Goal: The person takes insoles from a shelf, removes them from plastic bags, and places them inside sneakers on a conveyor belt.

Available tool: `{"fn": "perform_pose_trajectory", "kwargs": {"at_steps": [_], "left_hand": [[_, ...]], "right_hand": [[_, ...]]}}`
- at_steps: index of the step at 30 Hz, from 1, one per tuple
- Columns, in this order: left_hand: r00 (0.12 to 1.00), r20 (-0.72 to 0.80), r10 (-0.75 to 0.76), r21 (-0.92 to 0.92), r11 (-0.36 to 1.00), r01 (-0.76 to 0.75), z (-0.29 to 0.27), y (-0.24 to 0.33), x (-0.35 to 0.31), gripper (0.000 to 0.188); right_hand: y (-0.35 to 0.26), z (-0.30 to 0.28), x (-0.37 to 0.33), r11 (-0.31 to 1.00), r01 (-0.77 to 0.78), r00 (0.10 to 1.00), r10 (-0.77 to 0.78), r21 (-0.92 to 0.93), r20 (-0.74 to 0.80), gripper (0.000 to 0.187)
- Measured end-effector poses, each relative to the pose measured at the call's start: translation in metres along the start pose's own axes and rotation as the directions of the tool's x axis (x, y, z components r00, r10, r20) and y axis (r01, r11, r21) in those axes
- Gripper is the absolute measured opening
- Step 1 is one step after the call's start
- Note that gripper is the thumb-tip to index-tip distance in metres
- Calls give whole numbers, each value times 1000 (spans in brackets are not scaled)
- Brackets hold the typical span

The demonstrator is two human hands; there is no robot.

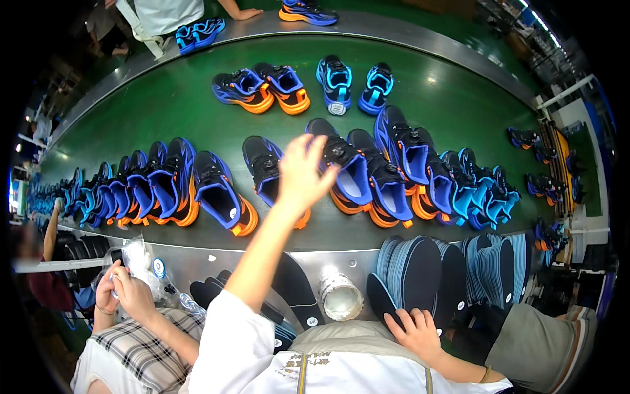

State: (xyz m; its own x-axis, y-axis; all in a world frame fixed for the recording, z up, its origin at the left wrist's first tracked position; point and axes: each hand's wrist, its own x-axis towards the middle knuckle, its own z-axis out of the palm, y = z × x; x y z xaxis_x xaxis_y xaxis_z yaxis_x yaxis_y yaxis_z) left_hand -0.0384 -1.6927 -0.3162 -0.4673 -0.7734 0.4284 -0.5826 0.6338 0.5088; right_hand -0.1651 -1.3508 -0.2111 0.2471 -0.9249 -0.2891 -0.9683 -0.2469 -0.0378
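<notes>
My left hand (303, 169) reaches out over the row of shoes, fingers apart and holding nothing. Beneath and beside it are a black shoe (261, 156) with an orange sole, partly hidden by my forearm, and another black-and-orange shoe (338, 154) with a blue lining. Close to my body, my right hand (417, 333) has its fingers curled over the lower end of a dark insole (379, 295). That insole leans away from a stack of blue-edged insoles (417, 269). My right thumb is hidden.
Shoes line a green conveyor belt (151, 108), with two pairs farther back, including a turquoise-trimmed shoe (336, 85). A white roll (340, 299) and more insoles (294, 285) occupy the metal ledge. At left, a co-worker's hands (125, 289) handle something small; another person's hand (246, 13) rests on the far edge.
</notes>
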Motion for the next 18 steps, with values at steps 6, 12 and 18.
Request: {"fn": "perform_pose_trajectory", "kwargs": {"at_steps": [6, 12, 18], "left_hand": [[965, 35, -260, -351, 901, 255, 75, -5, -1, 49], [785, 344, -515, -277, 743, 609, 56, -31, 9, 39], [706, 450, -547, -584, 418, 696, 51, -12, -13, 30]], "right_hand": [[10, -54, 18, 956, -102, 965, 28, 274, 260, 60], [75, -99, 62, 846, 12, 946, 163, 533, -279, 78], [98, -17, 138, 964, 5, 897, 114, 266, -428, 27]]}}
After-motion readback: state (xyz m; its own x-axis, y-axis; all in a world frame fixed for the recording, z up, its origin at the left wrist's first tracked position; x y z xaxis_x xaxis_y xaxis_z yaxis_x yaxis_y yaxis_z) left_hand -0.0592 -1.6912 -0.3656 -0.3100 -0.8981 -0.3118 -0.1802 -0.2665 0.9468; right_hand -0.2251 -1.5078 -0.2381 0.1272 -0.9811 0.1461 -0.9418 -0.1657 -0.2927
